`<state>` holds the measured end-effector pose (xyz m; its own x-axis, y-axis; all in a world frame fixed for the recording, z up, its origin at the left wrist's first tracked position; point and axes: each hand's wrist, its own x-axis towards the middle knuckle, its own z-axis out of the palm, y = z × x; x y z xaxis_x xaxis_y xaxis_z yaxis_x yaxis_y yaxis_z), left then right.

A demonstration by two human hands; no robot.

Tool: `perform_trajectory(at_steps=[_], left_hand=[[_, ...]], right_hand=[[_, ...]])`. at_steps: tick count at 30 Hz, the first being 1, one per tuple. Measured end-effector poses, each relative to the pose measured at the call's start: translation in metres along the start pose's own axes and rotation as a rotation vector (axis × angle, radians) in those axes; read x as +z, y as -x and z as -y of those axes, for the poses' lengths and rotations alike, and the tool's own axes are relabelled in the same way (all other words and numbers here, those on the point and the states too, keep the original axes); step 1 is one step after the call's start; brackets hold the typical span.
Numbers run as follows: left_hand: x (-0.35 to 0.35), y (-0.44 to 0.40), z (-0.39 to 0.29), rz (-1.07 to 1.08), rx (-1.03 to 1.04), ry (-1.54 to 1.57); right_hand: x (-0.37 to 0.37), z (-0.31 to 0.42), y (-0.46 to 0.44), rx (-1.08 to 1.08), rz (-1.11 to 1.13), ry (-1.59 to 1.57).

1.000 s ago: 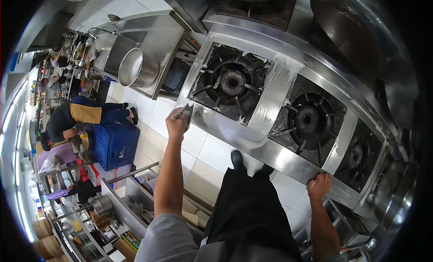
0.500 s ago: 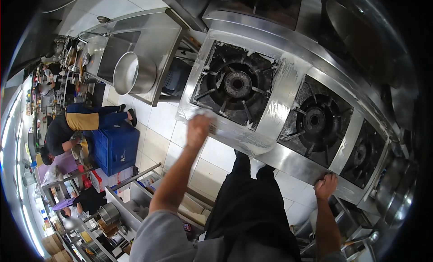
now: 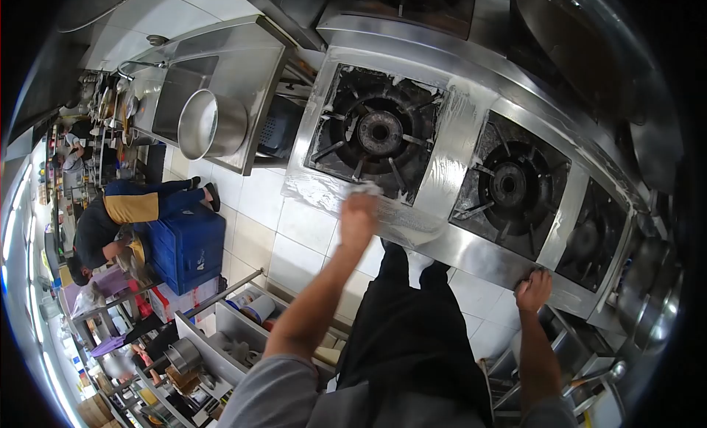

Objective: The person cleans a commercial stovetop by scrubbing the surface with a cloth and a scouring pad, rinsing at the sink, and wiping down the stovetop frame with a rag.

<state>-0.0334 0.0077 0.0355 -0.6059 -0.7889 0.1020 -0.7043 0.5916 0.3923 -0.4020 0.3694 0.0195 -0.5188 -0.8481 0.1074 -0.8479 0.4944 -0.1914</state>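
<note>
My left hand is closed around a small pale scrubbing pad, pressed to the front rim of the steel stove. Fingers hide most of the pad, so its exact kind is unclear. White foam streaks the rim about it and the strip between the burners. Just beyond the left hand is the large black burner. My right hand grips the stove's front edge farther right, its fingers curled over it, near the middle burner and the right burner.
A deep steel pot stands on the sink counter at left. Past a blue crate, a co-worker bends over. Behind me is a steel shelf unit with pots. White floor tiles lie below.
My left hand has slid right along the front rim with the pad. My right hand keeps its hold on the edge. The view has shifted slightly.
</note>
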Motion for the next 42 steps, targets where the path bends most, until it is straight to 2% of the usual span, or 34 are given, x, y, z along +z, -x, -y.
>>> perform_trajectory(at_steps=[1, 2, 3, 5, 7, 9, 10, 12, 13, 15, 17, 18, 19, 20, 21, 22, 23, 25, 27, 29, 30, 32, 35, 36, 38, 42], left_hand=[[0.014, 0.006, -0.014, -0.011, 0.070, 0.002], [0.003, 0.005, -0.041, 0.073, 0.064, -0.101], [0.007, 0.006, -0.029, 0.063, 0.061, -0.098], [0.008, 0.007, 0.022, 0.005, 0.196, -0.043], [-0.029, -0.005, 0.038, 0.124, -0.083, -0.019], [-0.012, -0.003, 0.010, -0.168, -0.032, -0.058], [0.024, 0.018, 0.011, -0.079, -0.112, 0.158], [0.027, 0.029, -0.058, 0.075, -0.025, -0.001], [0.018, 0.031, -0.074, -0.068, 0.067, 0.035], [0.024, 0.052, -0.038, -0.231, 0.139, 0.082], [0.010, 0.074, 0.041, -0.103, -0.008, 0.068], [-0.013, 0.069, 0.072, -0.204, -0.026, 0.051], [-0.039, 0.057, 0.092, -0.183, -0.162, -0.070], [-0.033, 0.058, 0.141, -0.279, -0.104, -0.281], [-0.052, 0.040, 0.157, -0.176, -0.101, -0.312], [-0.058, 0.015, 0.180, -0.235, 0.036, -0.250], [-0.064, -0.014, 0.189, -0.261, 0.037, -0.101], [-0.065, -0.055, 0.189, -0.268, 0.001, -0.093], [-0.062, -0.042, 0.183, -0.167, 0.016, -0.139], [-0.070, -0.007, 0.169, -0.168, 0.119, -0.184], [-0.072, 0.009, 0.165, -0.101, -0.027, -0.173], [-0.066, -0.004, 0.181, -0.114, 0.007, -0.150], [-0.049, -0.088, 0.206, -0.144, 0.100, -0.161], [-0.047, -0.127, 0.210, -0.163, 0.196, -0.085], [-0.042, -0.184, 0.219, -0.136, 0.317, -0.136], [-0.051, -0.112, 0.220, -0.060, 0.240, -0.186]], right_hand=[[0.000, 0.001, 0.000, -0.001, 0.013, 0.011], [-0.002, 0.000, -0.003, -0.009, 0.022, 0.027], [-0.003, -0.003, -0.005, -0.017, 0.016, 0.031], [0.002, -0.006, -0.003, -0.022, 0.006, 0.001], [0.002, -0.006, -0.003, -0.006, 0.008, 0.009], [0.000, -0.003, 0.003, 0.014, 0.014, 0.006], [-0.001, -0.003, 0.002, 0.016, 0.025, 0.006], [0.003, -0.006, 0.000, 0.002, 0.007, 0.001], [0.002, -0.005, -0.001, -0.010, 0.004, -0.001], [0.001, -0.004, -0.002, -0.013, -0.005, -0.003], [0.006, -0.010, 0.000, -0.008, 0.025, -0.026], [0.006, -0.011, 0.001, -0.003, 0.023, -0.020], [0.007, -0.011, 0.002, 0.003, 0.020, -0.013], [0.007, -0.010, 0.001, 0.002, 0.023, -0.018], [0.006, -0.009, 0.000, -0.007, 0.012, -0.011], [0.006, -0.007, -0.001, -0.016, 0.001, -0.003], [0.007, -0.008, -0.001, -0.016, 0.003, -0.004], [0.009, -0.009, 0.002, -0.016, 0.001, -0.012], [0.006, -0.011, 0.005, -0.046, -0.010, -0.004], [0.010, -0.012, -0.001, -0.062, -0.056, -0.009], [0.009, -0.014, 0.001, -0.051, -0.032, -0.004], [0.012, -0.014, 0.003, -0.030, -0.013, -0.009], [0.013, -0.017, 0.007, -0.012, 0.019, 0.022], [0.014, -0.016, 0.006, -0.009, 0.018, 0.025], [0.012, -0.013, 0.006, 0.009, 0.041, 0.013], [0.009, -0.007, -0.002, -0.050, -0.084, 0.029]])
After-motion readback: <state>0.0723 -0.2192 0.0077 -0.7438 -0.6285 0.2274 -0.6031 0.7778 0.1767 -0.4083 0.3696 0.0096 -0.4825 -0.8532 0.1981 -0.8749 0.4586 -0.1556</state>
